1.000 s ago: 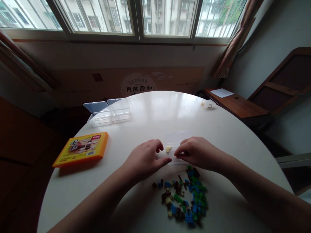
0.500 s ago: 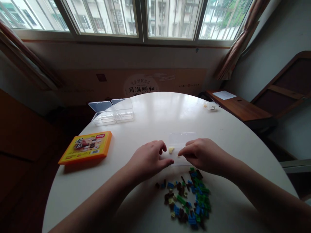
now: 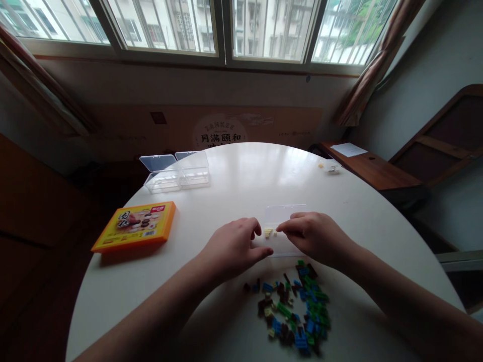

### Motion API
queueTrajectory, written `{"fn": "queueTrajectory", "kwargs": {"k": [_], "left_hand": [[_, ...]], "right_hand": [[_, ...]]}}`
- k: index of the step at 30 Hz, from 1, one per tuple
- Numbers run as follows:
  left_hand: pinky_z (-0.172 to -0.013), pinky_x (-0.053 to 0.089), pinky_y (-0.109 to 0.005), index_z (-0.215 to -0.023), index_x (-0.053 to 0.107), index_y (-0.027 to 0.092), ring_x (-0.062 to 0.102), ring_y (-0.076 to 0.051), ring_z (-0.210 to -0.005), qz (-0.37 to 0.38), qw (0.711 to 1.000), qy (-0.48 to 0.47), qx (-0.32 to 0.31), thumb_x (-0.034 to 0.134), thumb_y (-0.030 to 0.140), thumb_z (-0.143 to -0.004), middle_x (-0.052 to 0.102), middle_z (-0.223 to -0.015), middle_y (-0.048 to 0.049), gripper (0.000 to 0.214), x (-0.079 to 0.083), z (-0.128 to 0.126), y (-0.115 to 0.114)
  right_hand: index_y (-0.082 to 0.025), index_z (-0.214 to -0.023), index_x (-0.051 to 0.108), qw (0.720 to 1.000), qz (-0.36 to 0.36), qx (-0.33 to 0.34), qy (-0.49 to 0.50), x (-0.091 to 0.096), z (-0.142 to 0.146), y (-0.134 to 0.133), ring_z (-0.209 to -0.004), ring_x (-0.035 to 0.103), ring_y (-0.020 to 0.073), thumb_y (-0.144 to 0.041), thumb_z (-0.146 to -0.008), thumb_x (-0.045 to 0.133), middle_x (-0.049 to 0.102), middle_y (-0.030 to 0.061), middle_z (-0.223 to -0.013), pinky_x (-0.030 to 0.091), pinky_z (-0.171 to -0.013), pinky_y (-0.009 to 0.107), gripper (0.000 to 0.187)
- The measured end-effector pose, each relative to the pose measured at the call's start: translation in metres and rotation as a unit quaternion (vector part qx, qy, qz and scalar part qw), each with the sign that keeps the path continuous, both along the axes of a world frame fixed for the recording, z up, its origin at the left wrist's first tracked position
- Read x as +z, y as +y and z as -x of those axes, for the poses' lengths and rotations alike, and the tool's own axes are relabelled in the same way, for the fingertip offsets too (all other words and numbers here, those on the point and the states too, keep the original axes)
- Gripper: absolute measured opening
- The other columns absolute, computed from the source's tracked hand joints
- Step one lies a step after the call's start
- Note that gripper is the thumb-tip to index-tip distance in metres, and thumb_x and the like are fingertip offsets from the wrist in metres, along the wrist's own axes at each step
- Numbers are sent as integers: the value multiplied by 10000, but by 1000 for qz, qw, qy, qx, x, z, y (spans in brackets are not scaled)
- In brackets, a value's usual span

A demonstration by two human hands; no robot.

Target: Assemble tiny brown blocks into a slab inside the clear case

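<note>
Left hand (image 3: pixel 237 246): fingers parted, at left edge of clear box (image 3: pixel 281 246)
Right hand (image 3: pixel 316 234): fingertip by yellow piece (image 3: pixel 275 233) (whether gripping, cannot tell)

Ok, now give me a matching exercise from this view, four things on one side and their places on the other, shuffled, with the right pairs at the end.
Things
1. Yellow and orange box
2. Small pale yellow cluster
3. Pile of mixed-colour bricks
4. Sheet of paper

Places
A. On the brown wooden surface, right
B. On the left side of the white table
C. Nearest the camera
D. In the open clear case, between left hand and right hand

Pairs: 1-B, 2-D, 3-C, 4-A
</note>
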State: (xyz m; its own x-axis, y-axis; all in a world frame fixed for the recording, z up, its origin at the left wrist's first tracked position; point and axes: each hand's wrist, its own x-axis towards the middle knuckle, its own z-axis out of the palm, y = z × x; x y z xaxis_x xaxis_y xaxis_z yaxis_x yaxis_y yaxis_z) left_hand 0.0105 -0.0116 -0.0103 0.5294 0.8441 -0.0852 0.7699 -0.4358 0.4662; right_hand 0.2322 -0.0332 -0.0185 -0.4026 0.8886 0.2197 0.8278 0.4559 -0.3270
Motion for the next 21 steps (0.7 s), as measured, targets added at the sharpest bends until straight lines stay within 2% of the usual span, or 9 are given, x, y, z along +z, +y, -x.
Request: {"fn": "queueTrajectory", "kwargs": {"k": [6,21], "left_hand": [[-650,422,-309,-955,610,235,607,-216,-805,2,1000,-5,1,653,549,-753,663,-910,-24,375,0,1,0],[-633,417,-301,-943,603,231,612,-219,-810,10,1000,0,0,652,544,-750,672,-910,-24,371,2,1,0]], "right_hand": [[-330,-958,769,1000,20,3,-20,-1,1,0,-715,650,144,-210,-842,606,740,-41,-857,437,-627,270,233],[-317,-981,772,1000,13,6,-21,-1,5,0,-711,645,140,-234,-858,596,745,-33,-864,436,-622,269,230]]}}
